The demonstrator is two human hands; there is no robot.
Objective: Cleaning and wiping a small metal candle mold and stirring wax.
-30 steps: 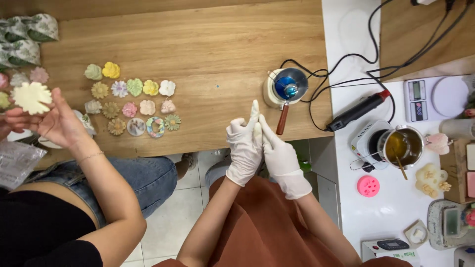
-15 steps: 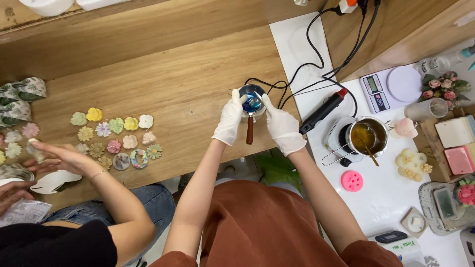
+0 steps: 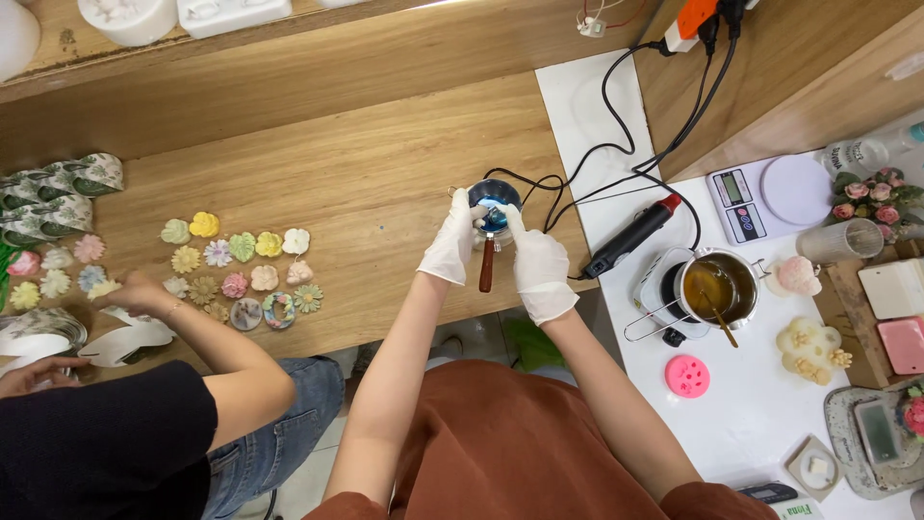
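Observation:
A small metal pot (image 3: 495,195) holding blue liquid stands near the front edge of the wooden table (image 3: 366,164), its wooden handle (image 3: 486,267) pointing toward me. Both my hands wear white gloves. My left hand (image 3: 450,247) grips the pot's left rim. On the right side, the fingers of my right hand (image 3: 539,270) close on the rim, with the forefinger reaching over the blue liquid. The handle lies between my two hands.
A co-worker in black sits at the left, one hand (image 3: 135,289) among pastel flower-shaped pieces (image 3: 241,274). On the white table to the right are a black tool with a red tip (image 3: 635,236), black cables (image 3: 616,144), a pot of amber liquid (image 3: 717,287), a scale (image 3: 770,197) and a pink mould (image 3: 687,376).
My hands rose from in front of the table edge to the blue pot and closed on its rim. The co-worker's hand put down a pale flower and moved to the pieces.

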